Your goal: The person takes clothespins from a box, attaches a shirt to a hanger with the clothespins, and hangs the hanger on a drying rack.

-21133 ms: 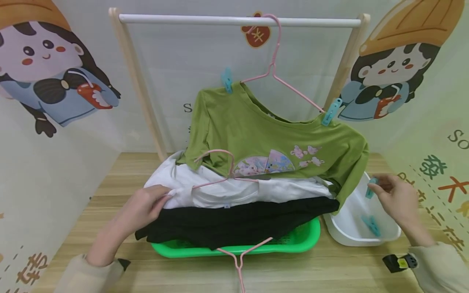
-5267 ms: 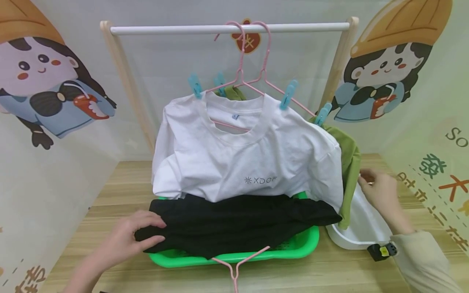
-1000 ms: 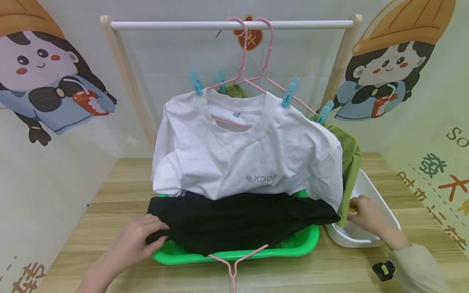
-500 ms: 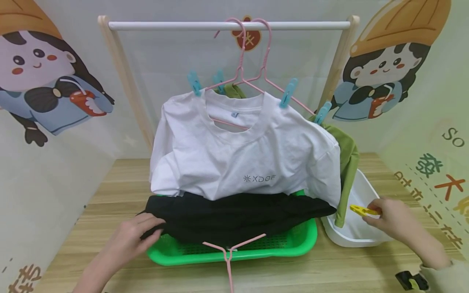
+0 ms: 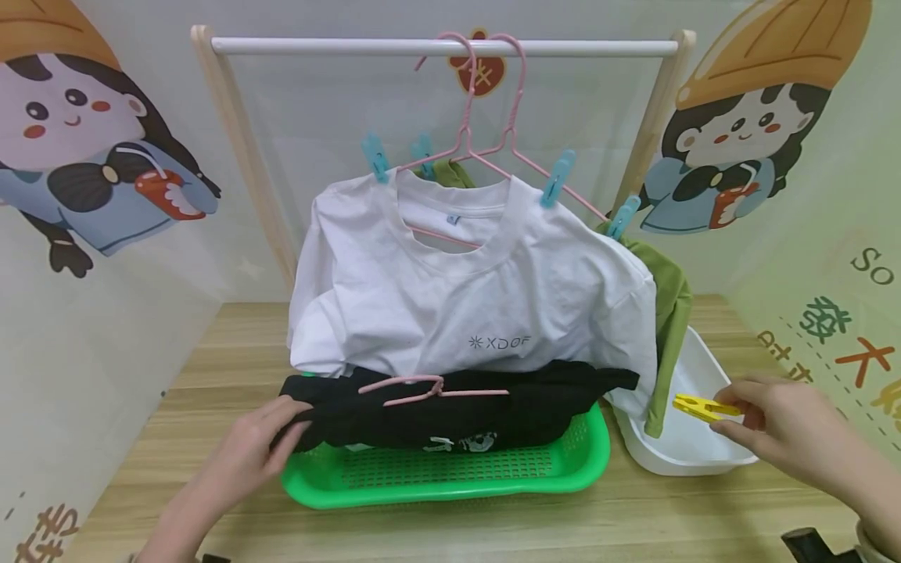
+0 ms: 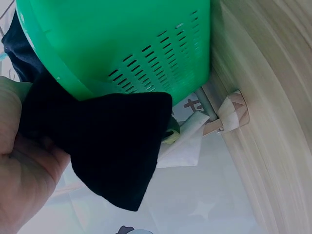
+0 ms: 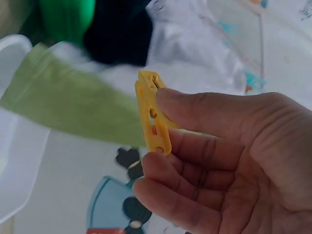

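My left hand (image 5: 256, 430) grips the left end of a black shirt (image 5: 345, 426) with white print, which lies over the back of a green basket (image 5: 450, 491). In the left wrist view, black cloth (image 6: 117, 141) hangs from the fingers. A pink hanger (image 5: 479, 392) lies with its hook over the black shirt, the rest hidden in it. My right hand (image 5: 781, 410) pinches a yellow clothespin (image 5: 693, 404) above a white tub (image 5: 672, 461). The right wrist view shows this clothespin (image 7: 151, 114) between thumb and fingers.
Behind, a white shirt (image 5: 408, 289) and a green shirt (image 5: 672, 289) hang on pink hangers from a white rail (image 5: 317, 47), with blue clothespins (image 5: 558, 178) at the shoulders. The green sleeve hangs over the tub's edge. Wooden posts (image 5: 651, 133) hold the rail.
The white shirt went from the basket to the rail. My right hand lifted a yellow clothespin out of the tub. The black shirt and hanger have swung back, the hanger's hook now farther away.
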`<state>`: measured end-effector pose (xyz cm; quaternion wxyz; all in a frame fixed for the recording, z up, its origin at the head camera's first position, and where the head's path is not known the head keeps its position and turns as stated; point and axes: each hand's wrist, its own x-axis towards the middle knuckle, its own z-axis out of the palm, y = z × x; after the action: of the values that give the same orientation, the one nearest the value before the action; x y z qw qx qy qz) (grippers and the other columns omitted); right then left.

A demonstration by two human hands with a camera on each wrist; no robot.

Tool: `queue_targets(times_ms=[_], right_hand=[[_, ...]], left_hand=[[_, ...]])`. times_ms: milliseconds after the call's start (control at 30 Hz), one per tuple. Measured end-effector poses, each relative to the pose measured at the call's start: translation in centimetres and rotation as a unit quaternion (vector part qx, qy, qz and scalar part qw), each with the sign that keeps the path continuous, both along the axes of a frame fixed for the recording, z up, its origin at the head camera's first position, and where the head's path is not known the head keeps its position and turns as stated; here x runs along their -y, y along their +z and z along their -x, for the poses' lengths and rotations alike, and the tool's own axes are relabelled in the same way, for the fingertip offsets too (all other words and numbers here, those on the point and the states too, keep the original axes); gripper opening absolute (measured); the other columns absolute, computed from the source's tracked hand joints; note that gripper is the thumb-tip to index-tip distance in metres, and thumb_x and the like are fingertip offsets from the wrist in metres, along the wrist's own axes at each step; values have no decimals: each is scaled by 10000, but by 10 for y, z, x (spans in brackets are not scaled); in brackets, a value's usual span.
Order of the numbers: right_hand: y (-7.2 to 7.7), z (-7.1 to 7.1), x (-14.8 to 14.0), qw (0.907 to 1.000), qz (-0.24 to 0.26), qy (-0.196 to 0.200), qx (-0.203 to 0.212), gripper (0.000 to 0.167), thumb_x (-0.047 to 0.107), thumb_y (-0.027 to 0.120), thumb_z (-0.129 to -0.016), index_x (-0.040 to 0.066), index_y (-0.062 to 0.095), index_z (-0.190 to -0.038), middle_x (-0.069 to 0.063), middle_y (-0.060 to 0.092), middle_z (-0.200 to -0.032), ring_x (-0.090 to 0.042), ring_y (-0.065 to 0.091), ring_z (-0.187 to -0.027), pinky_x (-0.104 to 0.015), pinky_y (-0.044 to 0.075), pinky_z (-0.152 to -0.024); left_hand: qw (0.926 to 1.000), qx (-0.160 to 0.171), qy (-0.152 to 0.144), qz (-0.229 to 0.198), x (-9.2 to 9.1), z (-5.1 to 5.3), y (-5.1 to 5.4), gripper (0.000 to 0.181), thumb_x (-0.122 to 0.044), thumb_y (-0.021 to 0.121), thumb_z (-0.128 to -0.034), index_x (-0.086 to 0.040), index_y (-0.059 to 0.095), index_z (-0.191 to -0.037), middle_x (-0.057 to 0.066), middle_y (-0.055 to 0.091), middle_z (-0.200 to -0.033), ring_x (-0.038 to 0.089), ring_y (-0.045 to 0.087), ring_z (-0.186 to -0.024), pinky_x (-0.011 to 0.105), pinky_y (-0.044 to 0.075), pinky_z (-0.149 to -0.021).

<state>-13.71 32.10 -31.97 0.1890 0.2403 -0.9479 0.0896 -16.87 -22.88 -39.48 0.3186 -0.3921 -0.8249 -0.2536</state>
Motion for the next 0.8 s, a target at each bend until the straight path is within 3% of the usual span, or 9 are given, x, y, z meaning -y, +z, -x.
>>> queue_targets(times_ms=[67, 133, 233, 300, 333, 433, 500, 567, 800], right_hand=[[6, -3, 9, 9994, 61, 321, -127, 261, 104, 849, -603, 77, 668, -790, 153, 438, -656, 50, 342, -568, -193, 321, -456], [11, -4, 21, 9971, 147, 702, -256, 228, 244, 812, -706, 98, 666, -802, 167, 455, -689, 58, 367, -585, -177, 335, -462], [18, -4, 43, 9899, 298, 1313, -438, 346, 466, 607, -861, 128, 662, -818, 165, 481, -732, 63, 415, -600, -138, 343, -476], [23, -2, 59, 9836, 371, 1691, -507, 459, 520, 433, -915, 129, 659, -835, 144, 507, -762, 54, 454, -606, -117, 354, -497], [25, -1, 68, 9805, 377, 1853, -533, 475, 516, 400, -924, 126, 658, -841, 132, 515, -776, 46, 463, -604, -108, 355, -507], [34, 3, 92, 9746, 298, 2166, -481, 242, 357, 617, -898, 121, 650, -855, 110, 524, -798, 22, 476, -604, -131, 380, -521], [40, 5, 107, 9727, 196, 2287, -337, 136, 198, 740, -810, 113, 648, -865, 97, 525, -808, 0, 490, -619, -157, 407, -535], [45, 8, 122, 9717, 71, 2356, -165, 223, 58, 788, -708, 108, 643, -870, 83, 524, -804, -24, 495, -631, -187, 424, -544], [61, 26, 173, 9667, -559, 2496, -59, 171, 88, 764, -769, 101, 628, -872, 41, 497, -771, -89, 493, -620, -221, 430, -556]], left_hand=[[10000, 21, -18, -37, 0, 0, 1, 455, -347, 366, -1002, 10, 640, -931, 37, 622, -831, 81, 544, -665, 153, 428, -595], [9999, 58, -22, -82, 0, 1, 1, 454, -346, 372, -1000, 13, 642, -935, 41, 623, -837, 86, 547, -671, 156, 429, -602], [9998, 134, -54, -155, -1, 2, 3, 443, -336, 387, -997, 19, 643, -929, 47, 622, -833, 83, 541, -666, 156, 428, -600], [9996, 194, -73, -202, -1, 3, 4, 424, -324, 403, -995, 17, 643, -921, 45, 620, -826, 69, 532, -658, 149, 423, -591], [9995, 214, -87, -219, -1, 4, 4, 413, -316, 410, -995, 16, 643, -919, 45, 621, -824, 68, 532, -657, 148, 424, -590], [9995, 208, -66, -230, -2, 6, 6, 372, -285, 439, -992, 16, 645, -917, 54, 633, -833, 89, 558, -668, 156, 441, -607], [9995, 199, -15, -226, -2, 7, 7, 353, -271, 455, -989, 16, 649, -923, 65, 645, -850, 120, 587, -692, 162, 455, -632], [9996, 180, 18, -221, -2, 7, 8, 345, -262, 467, -987, 22, 652, -925, 76, 654, -861, 152, 609, -712, 170, 466, -653], [9996, 190, 48, -201, -3, 8, 9, 290, -217, 513, -974, 29, 658, -923, 81, 662, -869, 160, 617, -717, 172, 469, -650]])
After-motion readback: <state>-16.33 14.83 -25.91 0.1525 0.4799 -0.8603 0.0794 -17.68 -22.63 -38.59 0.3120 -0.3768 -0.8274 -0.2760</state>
